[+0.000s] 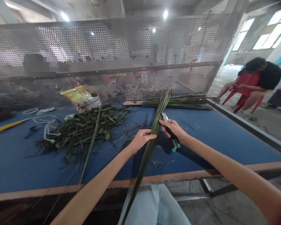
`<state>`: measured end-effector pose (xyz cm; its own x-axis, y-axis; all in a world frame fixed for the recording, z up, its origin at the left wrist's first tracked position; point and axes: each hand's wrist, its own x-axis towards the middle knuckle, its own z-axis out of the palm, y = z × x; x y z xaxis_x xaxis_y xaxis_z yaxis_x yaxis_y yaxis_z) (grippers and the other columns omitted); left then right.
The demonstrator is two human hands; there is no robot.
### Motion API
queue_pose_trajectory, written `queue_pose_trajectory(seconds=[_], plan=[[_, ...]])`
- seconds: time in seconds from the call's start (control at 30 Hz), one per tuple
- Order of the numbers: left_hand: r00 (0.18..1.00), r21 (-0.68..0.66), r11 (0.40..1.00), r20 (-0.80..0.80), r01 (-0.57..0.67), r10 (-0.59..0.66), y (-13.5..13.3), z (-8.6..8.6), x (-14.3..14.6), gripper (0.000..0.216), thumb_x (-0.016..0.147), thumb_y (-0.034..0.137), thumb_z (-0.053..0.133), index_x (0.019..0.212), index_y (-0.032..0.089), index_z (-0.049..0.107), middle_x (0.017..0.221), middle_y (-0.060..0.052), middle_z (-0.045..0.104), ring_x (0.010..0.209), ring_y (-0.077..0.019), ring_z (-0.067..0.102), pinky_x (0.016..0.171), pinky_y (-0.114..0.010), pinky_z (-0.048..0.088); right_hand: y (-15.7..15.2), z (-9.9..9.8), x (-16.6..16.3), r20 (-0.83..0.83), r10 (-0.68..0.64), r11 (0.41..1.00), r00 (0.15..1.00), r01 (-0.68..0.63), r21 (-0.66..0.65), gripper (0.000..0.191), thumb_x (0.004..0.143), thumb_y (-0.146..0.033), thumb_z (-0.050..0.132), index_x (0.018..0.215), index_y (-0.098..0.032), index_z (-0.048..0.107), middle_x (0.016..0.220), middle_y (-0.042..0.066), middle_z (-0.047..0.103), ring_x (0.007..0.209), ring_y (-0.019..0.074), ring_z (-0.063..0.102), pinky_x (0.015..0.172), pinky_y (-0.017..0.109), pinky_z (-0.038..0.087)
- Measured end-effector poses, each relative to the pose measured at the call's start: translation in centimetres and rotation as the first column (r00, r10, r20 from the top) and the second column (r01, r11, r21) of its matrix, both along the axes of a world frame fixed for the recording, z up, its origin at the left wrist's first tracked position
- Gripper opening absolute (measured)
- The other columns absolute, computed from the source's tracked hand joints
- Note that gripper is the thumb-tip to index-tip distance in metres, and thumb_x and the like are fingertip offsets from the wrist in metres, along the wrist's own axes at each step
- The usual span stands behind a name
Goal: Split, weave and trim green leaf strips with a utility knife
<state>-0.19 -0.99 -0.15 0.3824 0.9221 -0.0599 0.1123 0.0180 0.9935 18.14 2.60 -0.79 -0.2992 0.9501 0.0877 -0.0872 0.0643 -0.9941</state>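
A bundle of long green leaf strips (pixel 148 153) slants across the blue table, its near end hanging over the edge by my knees. My left hand (pixel 142 140) is closed around the bundle at its middle, thumb lying across the top. In my right hand (pixel 175 130) is a box cutter (pixel 174 141) with a black and teal handle, its metal tip pointing away from me. The fingertips of that hand touch the bundle's right side, just beyond my left hand. Part of the cutter is hidden by my fingers.
A heap of cut leaf scraps (pixel 84 128) lies on the left, before a bucket (pixel 91 102) with a yellow packet (pixel 76 93). More long strips (pixel 178 103) lie along the back. A yellow-handled tool (pixel 8 126) rests far left. A perforated metal screen (pixel 112 56) stands behind; a person (pixel 269 76) sits at right.
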Motion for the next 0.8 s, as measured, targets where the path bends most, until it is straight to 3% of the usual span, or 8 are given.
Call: queue_pose_trajectory(seconds=[0.2,0.37,0.53,0.67,0.8], plan=[[0.995,-0.023,0.996,-0.026,0.092,-0.092,-0.1,-0.1,0.0,0.022,0.073,0.033,0.060,0.065,0.013,0.059,0.048,-0.002,0.058,0.041,-0.0119,0.053,0.043,-0.021,0.037,2.1,-0.1,1.9,-0.089,-0.247,0.969,0.965,0.248,-0.004,0.035,0.077,-0.045,0.063,0.061,-0.018,0.049,0.041,-0.004,0.046,0.032,0.0060,0.038,0.035,0.021,0.031],[0.999,-0.013,0.999,0.010,0.042,-0.042,0.1,-0.1,0.0,0.031,0.076,0.044,0.060,0.075,0.012,0.061,0.054,-0.005,0.064,0.042,-0.0109,0.052,0.043,-0.020,0.037,0.9,0.0,1.0,0.015,-0.068,0.997,0.998,0.067,0.041,0.033,0.076,-0.048,0.063,0.068,-0.017,0.054,0.049,-0.003,0.055,0.030,0.0049,0.038,0.033,0.021,0.027],[0.999,0.052,0.998,0.022,-0.038,0.037,0.0,0.1,-0.1,0.034,0.075,0.046,0.063,0.084,0.013,0.063,0.057,-0.004,0.066,0.043,-0.0103,0.052,0.043,-0.019,0.036,-0.7,0.0,-0.3,0.120,0.146,0.987,0.982,-0.154,0.055,0.034,0.077,-0.048,0.062,0.070,-0.015,0.055,0.066,0.001,0.063,0.029,0.0039,0.041,0.030,0.021,0.025],[0.999,0.077,0.996,-0.018,-0.035,0.036,-0.2,0.3,0.0,0.030,0.074,0.044,0.064,0.076,0.014,0.061,0.055,-0.004,0.066,0.039,-0.0082,0.046,0.041,-0.019,0.032,-0.2,-0.1,0.0,0.044,0.042,0.999,0.998,-0.043,0.026,0.035,0.079,-0.048,0.060,0.068,-0.017,0.050,0.059,-0.002,0.058,0.030,0.0043,0.041,0.033,0.021,0.028],[0.997,0.098,0.995,-0.062,-0.031,0.037,-0.4,0.4,0.2,0.030,0.075,0.044,0.063,0.070,0.015,0.057,0.054,-0.003,0.065,0.034,-0.0056,0.037,0.037,-0.018,0.027,1.4,-0.3,1.1,-0.139,-0.065,0.998,0.988,0.061,-0.033,0.031,0.081,-0.048,0.056,0.075,-0.018,0.050,0.051,-0.006,0.047,0.033,0.0054,0.039,0.036,0.021,0.030]])
